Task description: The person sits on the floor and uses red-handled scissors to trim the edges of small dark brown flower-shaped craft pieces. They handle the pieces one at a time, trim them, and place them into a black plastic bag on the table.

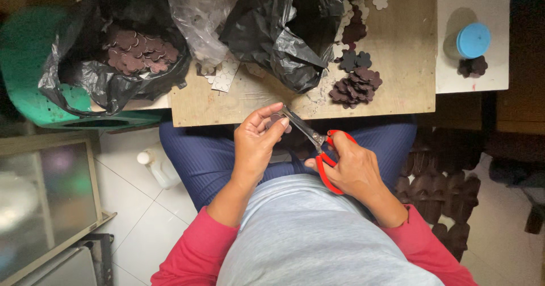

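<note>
Presently: left hand (256,144) pinches a small brown flower-shaped piece (277,118) at the table (397,53) edge, presenting it to red-handled scissors (318,144) gripped in the right hand (352,169); cut pieces (356,86) heaped within reach.

I sit at a plywood board (397,64) lying at twelve o'clock, with a white tabletop (471,70) beside it at two o'clock. White floor tiles (136,218) spread at eight o'clock, where a glass-fronted cabinet (45,201) reflects dull light. A green plastic stool (28,81) stands at ten o'clock. The right edge lies in shadow.
</note>
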Motion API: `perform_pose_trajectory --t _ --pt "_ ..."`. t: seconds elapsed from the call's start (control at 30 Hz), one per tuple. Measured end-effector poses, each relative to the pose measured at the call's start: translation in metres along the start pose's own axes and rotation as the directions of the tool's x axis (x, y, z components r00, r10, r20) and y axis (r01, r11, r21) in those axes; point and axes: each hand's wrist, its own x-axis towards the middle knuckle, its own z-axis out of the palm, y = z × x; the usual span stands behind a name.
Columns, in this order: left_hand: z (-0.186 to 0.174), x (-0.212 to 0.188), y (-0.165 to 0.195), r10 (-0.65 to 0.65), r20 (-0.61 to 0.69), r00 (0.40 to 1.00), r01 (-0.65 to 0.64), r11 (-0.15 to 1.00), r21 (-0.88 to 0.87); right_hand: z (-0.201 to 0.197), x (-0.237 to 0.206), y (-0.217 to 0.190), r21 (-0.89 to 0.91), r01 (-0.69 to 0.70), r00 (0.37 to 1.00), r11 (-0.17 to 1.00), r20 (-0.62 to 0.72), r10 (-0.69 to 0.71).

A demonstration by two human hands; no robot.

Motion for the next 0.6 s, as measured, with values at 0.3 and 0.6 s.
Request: perform_pose_trajectory --t 0.3,0.6 --pt "-0.0016 -0.0002 -0.0001 0.0 0.036 0.999 0.0 1.0 -0.018 0.0009 -0.0014 0.0008 -0.016 0.02 0.999 1.0 -0.032 -0.021" --pt "-0.0052 0.0017 -0.0031 0.007 0.049 0.999 -0.005 0.999 -0.038 0.0016 -0.0011 0.0026 -0.053 0.012 1.0 0.999 -0.006 -0.012"
